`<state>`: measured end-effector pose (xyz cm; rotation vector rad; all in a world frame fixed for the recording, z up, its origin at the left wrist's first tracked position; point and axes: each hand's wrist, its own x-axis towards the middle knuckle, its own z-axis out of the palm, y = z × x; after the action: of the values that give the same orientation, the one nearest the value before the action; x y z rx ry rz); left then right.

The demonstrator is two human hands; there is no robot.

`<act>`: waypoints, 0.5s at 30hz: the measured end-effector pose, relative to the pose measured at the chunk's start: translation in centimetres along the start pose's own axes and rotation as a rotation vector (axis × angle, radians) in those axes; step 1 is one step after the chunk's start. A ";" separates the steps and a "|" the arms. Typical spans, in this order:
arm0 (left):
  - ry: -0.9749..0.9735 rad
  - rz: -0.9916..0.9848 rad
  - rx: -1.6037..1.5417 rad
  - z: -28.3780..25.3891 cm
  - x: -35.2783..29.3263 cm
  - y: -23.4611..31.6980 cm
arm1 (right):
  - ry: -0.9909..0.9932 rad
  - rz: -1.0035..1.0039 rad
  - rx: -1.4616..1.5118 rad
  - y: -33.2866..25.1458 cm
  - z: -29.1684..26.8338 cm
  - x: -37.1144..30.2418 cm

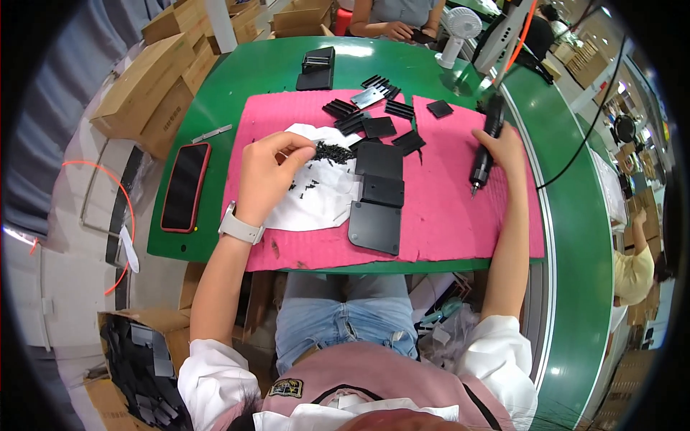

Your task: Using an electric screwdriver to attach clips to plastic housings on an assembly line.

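Observation:
My right hand (503, 149) is wrapped round a black electric screwdriver (483, 164), its bit pointing down over the right part of the pink foam mat (445, 230). Thumb and fingertips of my left hand (272, 172) are pinched together above a white cloth (316, 205); whatever they hold is too small to make out. Beside those fingertips lies a pile of small black screws (334, 152), with a few loose ones nearer me. Between my hands a flat black hinged plastic case (376, 226) rests partly over the cloth's right edge.
Several black plastic parts (379, 127) lie at the mat's far side. Another black case (316, 72) stands on the green table (237, 72) beyond. A phone (186, 188) lies left of the mat. A white fan (460, 32) and a co-worker's hands (399, 31) are across the table.

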<state>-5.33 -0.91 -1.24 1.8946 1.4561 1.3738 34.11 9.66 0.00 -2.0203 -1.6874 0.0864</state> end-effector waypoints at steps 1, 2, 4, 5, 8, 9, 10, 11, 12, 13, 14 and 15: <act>-0.046 -0.012 -0.133 0.5 0.0 0.2 | -0.045 -0.019 0.090 0.4 0.6 0.8; -0.095 -0.024 -0.266 0.9 -0.1 0.5 | -0.109 0.039 0.326 1.0 1.2 1.2; -0.164 -0.087 -0.383 1.4 -0.4 1.5 | -0.180 0.077 0.571 -0.9 1.4 0.8; -0.240 -0.156 -0.500 1.9 -0.4 2.0 | -0.204 0.075 0.837 -2.2 1.2 0.0; -0.341 -0.236 -0.552 3.3 -0.4 3.3 | -0.246 -0.039 1.311 -7.7 -1.8 -3.2; -0.407 -0.271 -0.588 3.7 -0.4 3.8 | -0.253 -0.148 1.517 -9.5 -3.1 -4.2; -0.415 -0.241 -0.592 4.5 -0.3 4.5 | -0.284 -0.261 1.588 -10.4 -4.2 -5.0; -0.423 -0.251 -0.585 4.8 -0.4 4.8 | -0.324 -0.379 1.664 -11.5 -4.9 -5.8; -0.412 -0.217 -0.581 4.9 -0.6 4.8 | -0.388 -0.463 1.787 -13.0 -5.5 -6.8; -0.408 -0.177 -0.583 5.1 -0.6 4.9 | -0.441 -0.550 1.902 -14.0 -6.2 -7.5; -0.446 -0.215 -0.567 4.9 -0.5 4.9 | -0.421 -0.607 1.891 -14.4 -6.5 -8.0; -0.453 -0.223 -0.564 4.7 -0.5 4.6 | -0.402 -0.665 1.879 -14.7 -6.6 -8.4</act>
<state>1.07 -1.98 -0.10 1.4927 0.9023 1.0192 21.29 1.14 9.62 -0.0360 -1.2647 1.2855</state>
